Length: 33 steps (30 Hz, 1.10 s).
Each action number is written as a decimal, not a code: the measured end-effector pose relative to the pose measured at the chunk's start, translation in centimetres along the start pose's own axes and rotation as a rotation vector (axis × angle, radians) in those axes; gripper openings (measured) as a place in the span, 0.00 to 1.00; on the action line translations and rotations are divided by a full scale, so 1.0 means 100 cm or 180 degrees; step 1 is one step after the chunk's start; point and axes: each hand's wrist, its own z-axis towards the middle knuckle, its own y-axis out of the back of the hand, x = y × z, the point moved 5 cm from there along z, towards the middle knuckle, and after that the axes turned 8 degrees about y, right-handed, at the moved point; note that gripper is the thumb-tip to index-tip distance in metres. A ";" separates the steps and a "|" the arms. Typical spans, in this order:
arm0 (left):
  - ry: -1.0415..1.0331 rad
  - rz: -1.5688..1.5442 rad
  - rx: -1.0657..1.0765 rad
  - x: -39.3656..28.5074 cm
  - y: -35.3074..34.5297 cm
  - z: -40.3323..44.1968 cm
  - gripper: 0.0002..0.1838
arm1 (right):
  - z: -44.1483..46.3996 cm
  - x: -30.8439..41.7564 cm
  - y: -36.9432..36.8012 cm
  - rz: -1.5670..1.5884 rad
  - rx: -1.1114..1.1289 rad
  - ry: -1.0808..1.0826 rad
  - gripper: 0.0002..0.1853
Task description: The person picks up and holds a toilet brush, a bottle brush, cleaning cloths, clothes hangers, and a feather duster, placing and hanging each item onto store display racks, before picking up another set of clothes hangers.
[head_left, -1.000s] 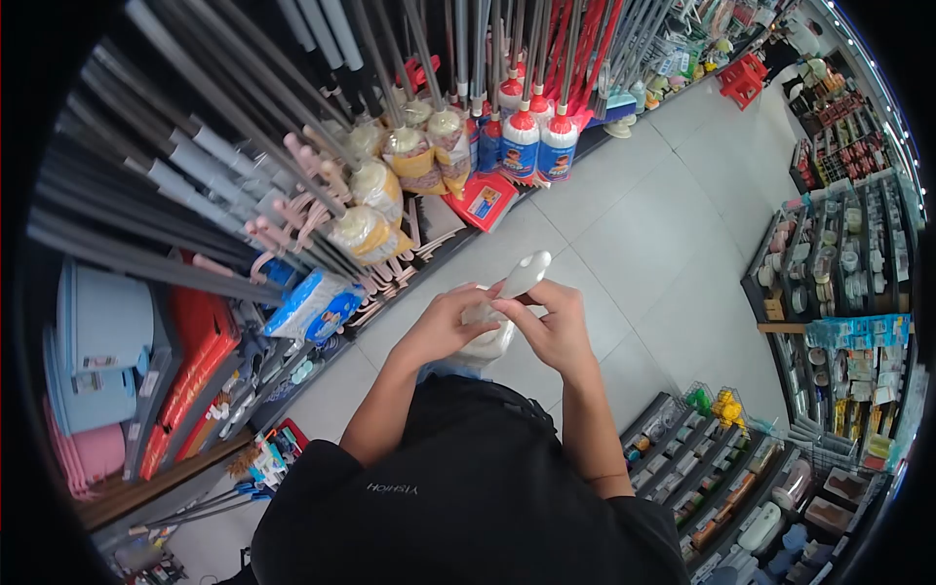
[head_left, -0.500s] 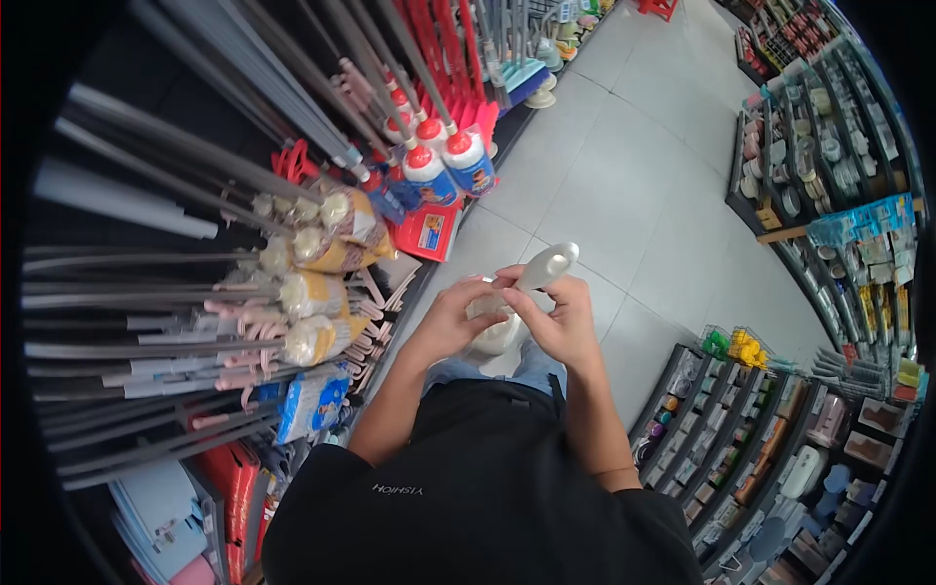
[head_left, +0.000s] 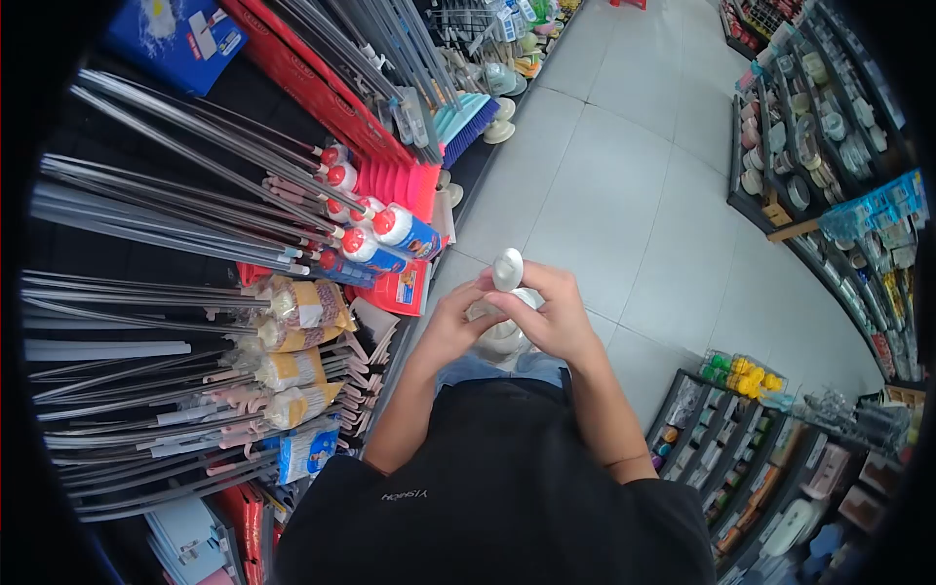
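In front of my waist I hold a white object with a rounded handle end (head_left: 508, 270) pointing up toward me. Its kind is hard to make out. My right hand (head_left: 554, 314) is closed around it just below the handle end, thumb across the near side. My left hand (head_left: 456, 324) grips it from the other side, fingers bent and thumb reaching toward my right thumb. Between and below the hands shows a pale, rounded lower part (head_left: 502, 339); my fingers hide much of it.
To the left, a rack carries long-handled mops (head_left: 292, 370), with red-capped mop heads (head_left: 395, 226) and a red dustpan (head_left: 398, 291). Grey tiled floor (head_left: 595, 205) runs ahead. Shelves of small goods (head_left: 731, 458) stand close on the right, and more shelves (head_left: 809, 146) farther off.
The view has shifted along the aisle and turned slightly. The handle end, which slanted to the right, now points more upright toward me. Both hands keep their hold.
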 end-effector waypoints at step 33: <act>-0.0614 -0.0412 0.0600 -0.099 0.016 0.491 0.22 | 0.357 -0.181 0.262 0.0243 -0.1695 -0.0272 0.11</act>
